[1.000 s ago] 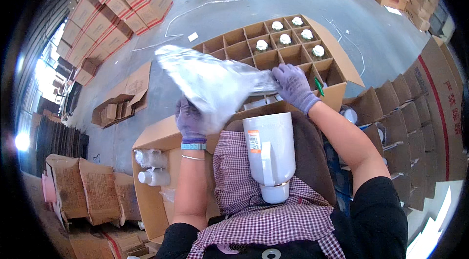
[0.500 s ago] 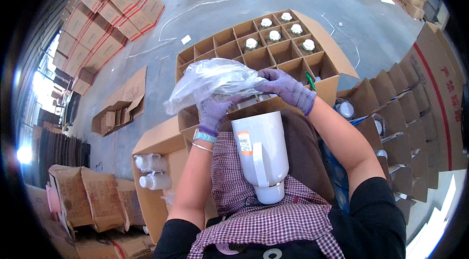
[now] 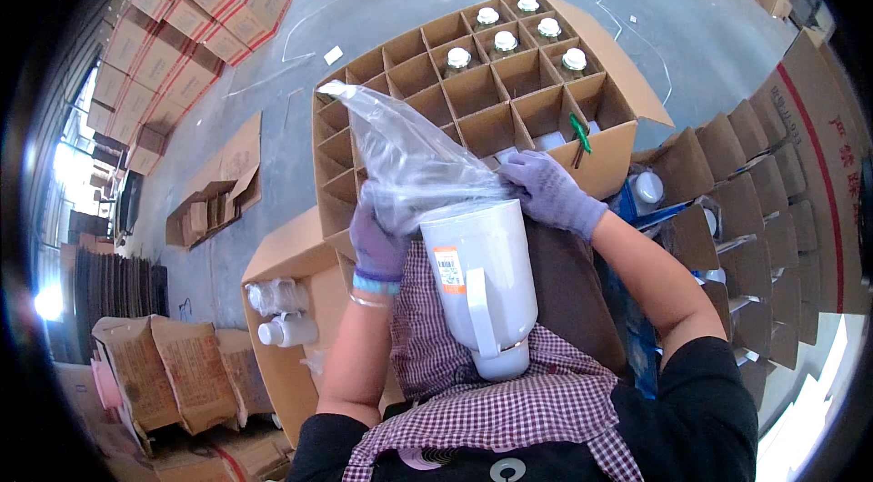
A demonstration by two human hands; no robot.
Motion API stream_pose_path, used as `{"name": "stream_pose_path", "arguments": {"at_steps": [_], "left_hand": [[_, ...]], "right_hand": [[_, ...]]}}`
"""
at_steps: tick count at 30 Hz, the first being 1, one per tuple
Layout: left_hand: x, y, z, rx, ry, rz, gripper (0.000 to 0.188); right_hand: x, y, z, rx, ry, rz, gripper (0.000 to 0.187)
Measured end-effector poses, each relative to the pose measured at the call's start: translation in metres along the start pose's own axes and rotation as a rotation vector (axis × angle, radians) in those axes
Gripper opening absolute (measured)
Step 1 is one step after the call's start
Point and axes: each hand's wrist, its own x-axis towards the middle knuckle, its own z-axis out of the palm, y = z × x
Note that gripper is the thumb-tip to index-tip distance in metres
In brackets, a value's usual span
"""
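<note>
A clear plastic bag (image 3: 409,150) is stretched between my two gloved hands. My left hand (image 3: 380,232), in a purple glove, grips its left side. With bent fingers my right hand (image 3: 550,191) pinches its right edge. On my lap rests a white tumbler (image 3: 486,255) with a side handle and an orange-and-white label, its narrow end toward me. The bag's near edge touches or overlaps the tumbler's wide end; I cannot tell whether it is around it. Beyond my hands, a divided cardboard box (image 3: 600,150) holds several white-capped bottles (image 3: 505,44) in its far compartments.
A green twist of material (image 3: 579,132) hangs on a divider. At left, an open carton (image 3: 282,264) holds white bottles (image 3: 289,330). More cardboard dividers (image 3: 764,209) with wrapped items stand at right. Stacked cartons (image 3: 182,18) rise at far left; flattened cardboard (image 3: 218,182) lies on the floor.
The bag has come down from above the box to the tumbler's wide end and is spread taller. Both hands have moved lower and nearer to me, my left beside the tumbler.
</note>
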Motion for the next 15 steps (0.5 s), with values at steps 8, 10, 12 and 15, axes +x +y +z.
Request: {"name": "stream_pose_path", "arguments": {"at_steps": [8,10,12,15], "left_hand": [[-0.071,0.089,-0.018,0.196,-0.166,0.461,0.023],[-0.075,0.109,-0.019,0.252,-0.213,0.683,0.027],[-0.082,0.127,-0.013,0.281,-0.408,0.599,0.028],[-0.103,0.140,-0.004,0.422,-0.569,0.243,0.031]], "right_hand": [[-0.080,-0.062,-0.032,0.238,-0.050,-0.135,0.013],[-0.100,-0.088,-0.036,0.039,-0.306,-0.207,0.013],[-0.128,-0.117,-0.030,-0.077,-0.304,-0.264,0.018],[-0.152,-0.136,-0.034,0.021,-0.297,-0.117,0.027]]}}
